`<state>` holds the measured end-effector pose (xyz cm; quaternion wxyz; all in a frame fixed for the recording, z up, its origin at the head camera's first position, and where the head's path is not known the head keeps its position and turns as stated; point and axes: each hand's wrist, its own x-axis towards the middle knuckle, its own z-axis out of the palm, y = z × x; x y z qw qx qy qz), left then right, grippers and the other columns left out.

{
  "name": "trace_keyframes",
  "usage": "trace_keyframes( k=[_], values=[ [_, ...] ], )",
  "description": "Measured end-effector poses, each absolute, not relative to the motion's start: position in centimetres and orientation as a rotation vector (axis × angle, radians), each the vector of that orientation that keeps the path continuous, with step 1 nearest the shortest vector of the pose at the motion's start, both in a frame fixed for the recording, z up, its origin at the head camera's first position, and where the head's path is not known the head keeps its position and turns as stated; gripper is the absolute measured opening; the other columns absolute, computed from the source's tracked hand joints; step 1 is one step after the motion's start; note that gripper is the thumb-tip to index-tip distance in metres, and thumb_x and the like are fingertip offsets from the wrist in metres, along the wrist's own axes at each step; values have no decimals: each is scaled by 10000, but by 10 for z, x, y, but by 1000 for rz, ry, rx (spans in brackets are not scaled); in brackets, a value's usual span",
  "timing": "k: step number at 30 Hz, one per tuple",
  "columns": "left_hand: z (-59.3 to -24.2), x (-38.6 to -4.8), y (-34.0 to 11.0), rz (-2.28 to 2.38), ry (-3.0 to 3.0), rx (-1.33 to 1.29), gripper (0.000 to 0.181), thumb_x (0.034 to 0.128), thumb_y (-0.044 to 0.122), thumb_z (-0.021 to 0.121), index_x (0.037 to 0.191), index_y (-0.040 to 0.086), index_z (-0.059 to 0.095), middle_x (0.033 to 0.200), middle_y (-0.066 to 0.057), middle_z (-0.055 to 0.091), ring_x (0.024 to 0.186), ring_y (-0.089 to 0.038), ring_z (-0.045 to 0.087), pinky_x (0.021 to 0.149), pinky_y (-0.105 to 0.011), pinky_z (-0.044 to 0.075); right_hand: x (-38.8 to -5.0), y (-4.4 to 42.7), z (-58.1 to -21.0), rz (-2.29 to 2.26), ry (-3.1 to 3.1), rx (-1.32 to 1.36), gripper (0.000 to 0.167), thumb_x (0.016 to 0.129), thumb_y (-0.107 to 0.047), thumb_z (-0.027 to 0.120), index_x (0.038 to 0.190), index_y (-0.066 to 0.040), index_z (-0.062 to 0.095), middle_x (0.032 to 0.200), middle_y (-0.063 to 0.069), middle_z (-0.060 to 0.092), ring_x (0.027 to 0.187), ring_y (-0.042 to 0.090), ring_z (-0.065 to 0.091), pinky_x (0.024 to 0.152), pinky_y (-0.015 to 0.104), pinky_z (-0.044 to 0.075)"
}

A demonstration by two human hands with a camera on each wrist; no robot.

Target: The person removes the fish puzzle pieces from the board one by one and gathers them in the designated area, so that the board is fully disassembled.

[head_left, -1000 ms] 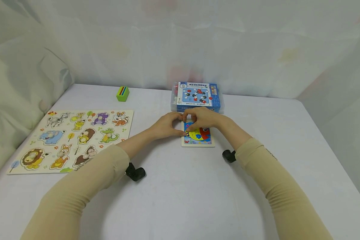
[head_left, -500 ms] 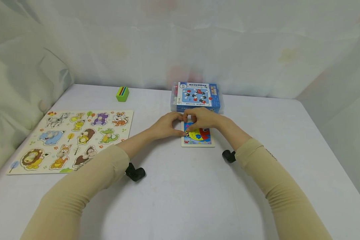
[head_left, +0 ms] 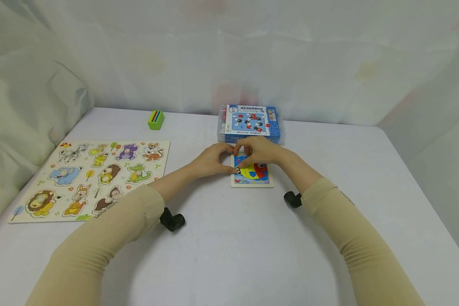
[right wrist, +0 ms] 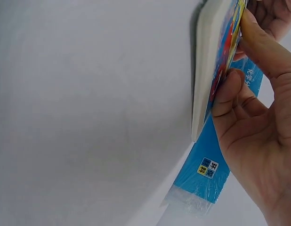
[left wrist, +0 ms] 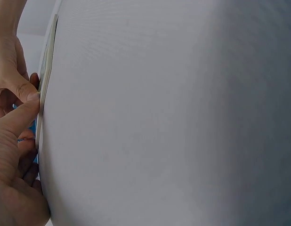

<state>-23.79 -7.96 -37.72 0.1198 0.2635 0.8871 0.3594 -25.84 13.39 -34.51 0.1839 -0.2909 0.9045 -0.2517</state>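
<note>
The small fish puzzle (head_left: 254, 181) lies on the table, its yellow and red fish partly covered by fingers. My left hand (head_left: 208, 161) holds its left side, the thumb at the left edge and the fingers near the upper left corner. From above, my right hand (head_left: 263, 151) grips it, thumb on the fish's tail side and fingers bent toward the top edge. In the left wrist view the board (left wrist: 49, 59) shows edge-on beside both thumbs. The right wrist view shows the puzzle's pale side (right wrist: 205, 70) against my right hand (right wrist: 268, 122); whether a piece is lifted I cannot tell.
Just behind the puzzle stands a blue molecule-model box (head_left: 250, 123) in clear plastic. A large animal puzzle board (head_left: 88, 180) lies at the left, partly behind my left sleeve. Farther back is a green block with coloured stripes (head_left: 155, 120).
</note>
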Motion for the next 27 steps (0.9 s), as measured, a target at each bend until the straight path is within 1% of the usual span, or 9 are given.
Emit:
trace_keyframes(
  k=[6, 11, 14, 18, 22, 27],
  values=[
    [-378, -238, -80, 1054, 2591, 773, 560, 803, 301, 802, 1266, 65, 595, 1439, -92, 543, 1413, -274, 423, 1227, -468, 308, -258, 133, -343, -684, 2547, -834, 361, 828, -359, 789, 1144, -249, 653, 895, 50, 575, 888, 210, 543, 714, 266, 459],
    [-378, -238, -80, 1047, 2594, 770, 564, 803, 309, 801, 1265, 64, 591, 1415, -91, 560, 1388, -271, 445, 1215, -471, 326, -259, 133, -345, -669, 2548, -853, 265, 841, -336, 781, 1049, -230, 655, 910, 36, 581, 899, 204, 539, 727, 267, 455],
    [-378, -239, -80, 1047, 2592, 765, 566, 802, 311, 802, 1270, 72, 590, 1407, -86, 564, 1382, -266, 448, 1213, -471, 328, -259, 132, -346, -657, 2556, -859, 271, 846, -342, 777, 1064, -240, 654, 929, 33, 586, 904, 200, 539, 736, 265, 457],
    [-378, -238, -81, 1054, 2586, 760, 571, 801, 308, 804, 1278, 78, 588, 1401, -87, 563, 1389, -265, 441, 1218, -469, 322, -258, 133, -346, -664, 2566, -846, 352, 835, -361, 783, 1148, -268, 650, 929, 46, 583, 898, 205, 542, 732, 269, 461],
    [-378, -238, -80, 1047, 2590, 765, 572, 801, 306, 805, 1278, 75, 589, 1408, -85, 562, 1392, -265, 441, 1218, -465, 323, -258, 134, -347, -680, 2577, -846, 351, 829, -360, 789, 1141, -259, 665, 926, 51, 584, 896, 203, 539, 723, 269, 458],
    [-378, -238, -81, 1041, 2593, 772, 579, 804, 305, 804, 1282, 62, 585, 1432, -91, 552, 1395, -275, 443, 1216, -468, 328, -257, 133, -346, -700, 2569, -857, 308, 828, -346, 793, 1095, -245, 679, 922, 41, 583, 887, 200, 534, 721, 271, 452]
  ],
)
